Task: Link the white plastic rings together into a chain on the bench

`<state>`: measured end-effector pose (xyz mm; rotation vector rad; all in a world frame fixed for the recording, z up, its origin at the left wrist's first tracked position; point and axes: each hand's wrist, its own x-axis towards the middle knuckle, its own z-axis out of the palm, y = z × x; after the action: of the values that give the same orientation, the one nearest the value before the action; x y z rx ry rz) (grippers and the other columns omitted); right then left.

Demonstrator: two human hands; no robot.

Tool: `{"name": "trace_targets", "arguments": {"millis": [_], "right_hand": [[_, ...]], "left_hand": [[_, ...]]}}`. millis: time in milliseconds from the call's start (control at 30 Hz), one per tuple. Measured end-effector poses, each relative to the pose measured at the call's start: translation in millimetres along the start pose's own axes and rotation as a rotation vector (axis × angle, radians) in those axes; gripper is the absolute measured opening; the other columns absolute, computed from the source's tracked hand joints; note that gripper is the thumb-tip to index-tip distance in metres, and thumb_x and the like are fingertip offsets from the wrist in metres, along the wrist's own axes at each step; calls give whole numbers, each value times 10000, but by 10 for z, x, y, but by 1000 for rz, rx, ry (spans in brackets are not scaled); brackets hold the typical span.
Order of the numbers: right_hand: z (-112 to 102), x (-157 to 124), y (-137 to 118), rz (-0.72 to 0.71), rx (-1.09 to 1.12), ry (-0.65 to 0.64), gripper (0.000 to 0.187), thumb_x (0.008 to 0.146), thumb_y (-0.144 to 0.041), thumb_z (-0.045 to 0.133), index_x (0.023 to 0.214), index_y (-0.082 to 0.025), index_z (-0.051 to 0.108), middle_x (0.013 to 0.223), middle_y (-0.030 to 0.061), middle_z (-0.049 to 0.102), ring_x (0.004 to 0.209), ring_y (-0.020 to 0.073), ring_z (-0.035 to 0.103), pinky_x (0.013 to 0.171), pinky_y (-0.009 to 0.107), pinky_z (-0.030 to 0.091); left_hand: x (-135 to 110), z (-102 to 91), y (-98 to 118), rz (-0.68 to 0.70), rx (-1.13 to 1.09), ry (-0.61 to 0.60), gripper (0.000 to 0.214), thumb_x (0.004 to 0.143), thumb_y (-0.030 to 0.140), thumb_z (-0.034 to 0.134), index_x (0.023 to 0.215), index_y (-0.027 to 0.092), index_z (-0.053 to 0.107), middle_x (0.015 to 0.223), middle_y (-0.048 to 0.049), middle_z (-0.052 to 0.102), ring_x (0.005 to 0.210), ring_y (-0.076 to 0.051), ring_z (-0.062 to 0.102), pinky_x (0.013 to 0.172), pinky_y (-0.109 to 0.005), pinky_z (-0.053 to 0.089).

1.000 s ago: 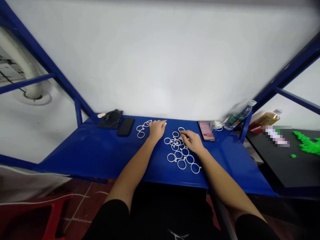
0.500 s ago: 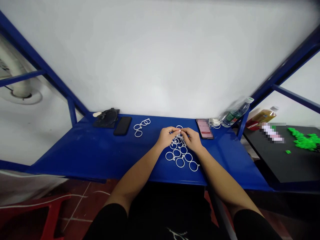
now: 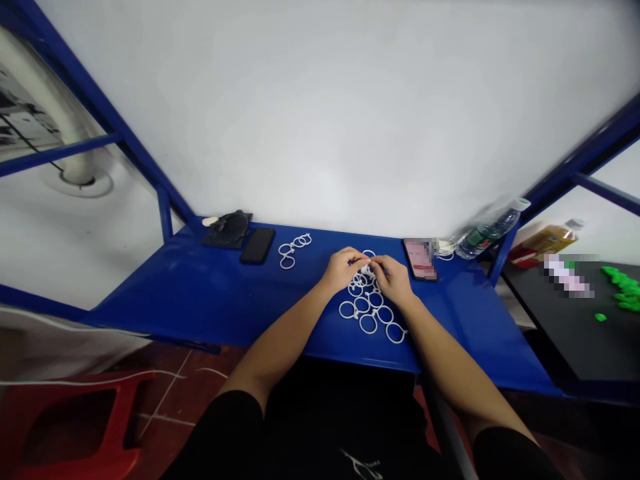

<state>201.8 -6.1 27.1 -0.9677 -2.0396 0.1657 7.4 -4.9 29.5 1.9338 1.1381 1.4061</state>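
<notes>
Drawn from the back edge of the table [image 3: 200, 293], the left hand [image 3: 344, 268] meets the right hand [image 3: 397, 280], both pinching a white piece [image 3: 369, 261] above white rings [image 3: 359, 324], now two-handed work.

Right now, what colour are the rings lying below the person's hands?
White: the rings show in the head view, against the blue table.

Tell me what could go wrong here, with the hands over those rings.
Some white rings overlap and might snag on one another. The hands work right over this group, so a wrist could nudge loose ones out of place. The phone with the pinkish screen lies beside the right hand and might get bumped.
</notes>
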Motion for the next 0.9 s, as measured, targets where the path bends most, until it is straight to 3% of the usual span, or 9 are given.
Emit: {"name": "trace_targets", "arguments": {"millis": [133,267,433,600,767,900], "right_hand": [[-69,11,79,7,-34,31,247,1054,-369,523,1058,-232,729,954,75,780,850,227,734,775,364,585],[-99,10,129,1,-42,59,244,1040,-362,545,1093,-228,741,989,83,791,876,239,746,788,381,599],[-77,3,112,-38,-29,10,233,1039,-355,552,1100,-233,741,953,72,785,840,225,740,757,359,585],[-67,0,99,-44,-25,-30,225,1039,-343,553,1087,-230,741,926,65,776,826,217,733,748,344,569],[-64,2,111,-54,-21,-51,213,1035,-322,561,1099,-227,740,934,63,778,836,214,732,752,332,560],[-51,-3,119,-47,-21,-53,207,1035,-318,562,1094,-229,739,934,63,778,845,215,732,760,330,558]], "left_hand": [[72,-356,-76,-15,443,-19,206,980,348,675,1114,239,787,1097,-83,741,1072,-250,672,1023,-418,494],[112,-872,-293,-377,792,116,310,969,386,664,1226,231,742,1248,-133,667,1176,-316,622,1030,-434,493],[72,-1253,-601,-754,829,67,598,884,507,741,1394,216,624,1431,-198,532,1193,-353,637,998,-456,526],[43,-1289,-820,-818,798,5,649,847,539,770,1373,188,620,1425,-228,544,1138,-351,677,974,-460,536],[85,-1152,-929,-697,696,-42,559,854,394,792,1343,183,621,1336,-164,652,1202,-282,652,1021,-359,493],[112,-950,-907,-584,572,-49,589,808,300,832,1346,174,629,1206,-116,716,1127,-251,670,1002,-338,498]]}}
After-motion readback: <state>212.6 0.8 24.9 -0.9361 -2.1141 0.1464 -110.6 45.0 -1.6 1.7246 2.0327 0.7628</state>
